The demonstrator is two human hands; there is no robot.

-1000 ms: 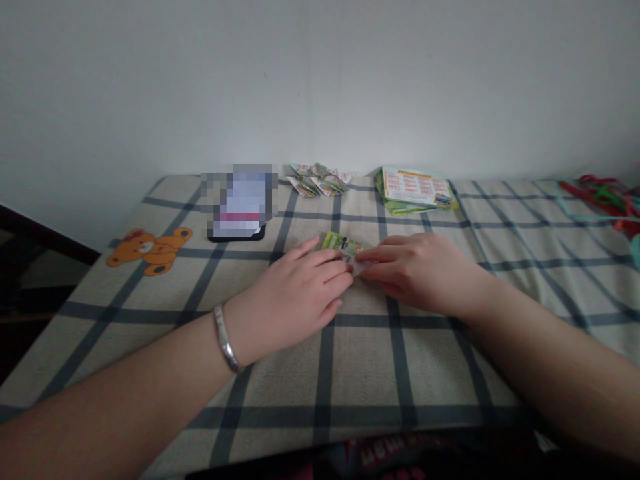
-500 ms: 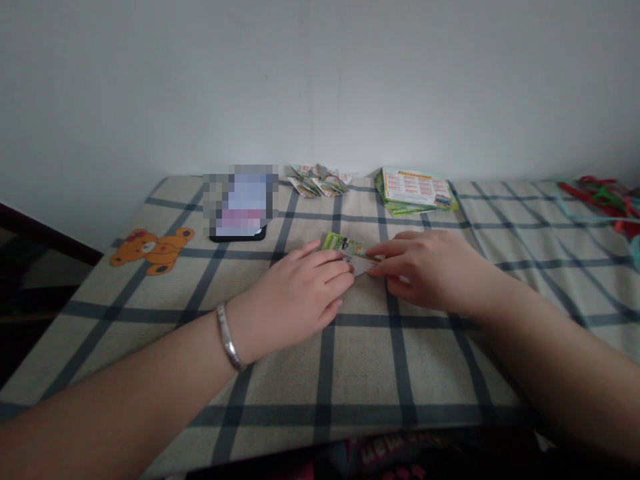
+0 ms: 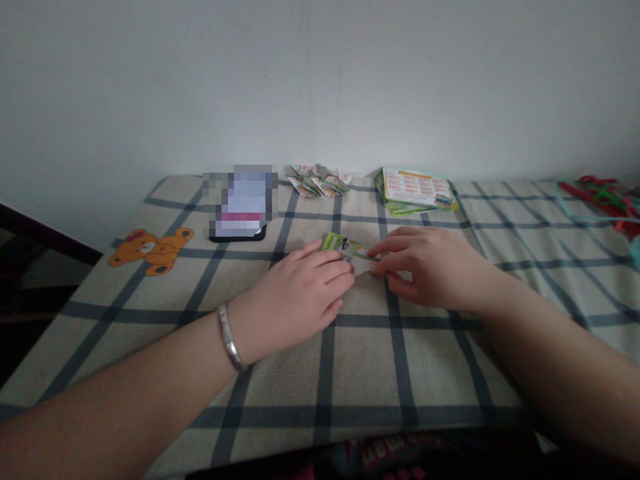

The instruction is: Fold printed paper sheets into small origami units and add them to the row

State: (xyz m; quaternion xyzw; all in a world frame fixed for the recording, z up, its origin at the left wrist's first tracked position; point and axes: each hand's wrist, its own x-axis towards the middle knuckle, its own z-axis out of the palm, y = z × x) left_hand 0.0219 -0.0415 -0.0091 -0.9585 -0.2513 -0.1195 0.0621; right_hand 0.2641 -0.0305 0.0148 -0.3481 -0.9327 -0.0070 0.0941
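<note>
The left hand (image 3: 311,293) lay flat, unclenched, upon a printed paper (image 3: 357,252) on the bench (image 3: 280,393). The right hand (image 3: 425,267) touched its other end; whether it pinched, I could not tell.

Phone (image 3: 243,210), blk edge, flat on cream cloth w/ dk blue-grey check (image 3: 280,393); most of it pixelated, screen unreadable. Flat orange bear fig. (image 3: 163,250), red bit at 1 ear, nr cloth's L edge, apart from phone. Far R: tangle of red, green & lt-blue stuff (image 3: 603,197), type unclear. Pale grey wall (image 3: 320,80) behind. Btm edge: dk item (image 3: 390,453) w/ pink lettering, partly cut off. Dk shapes (image 3: 45,267) far L, too dim to ID.
</note>
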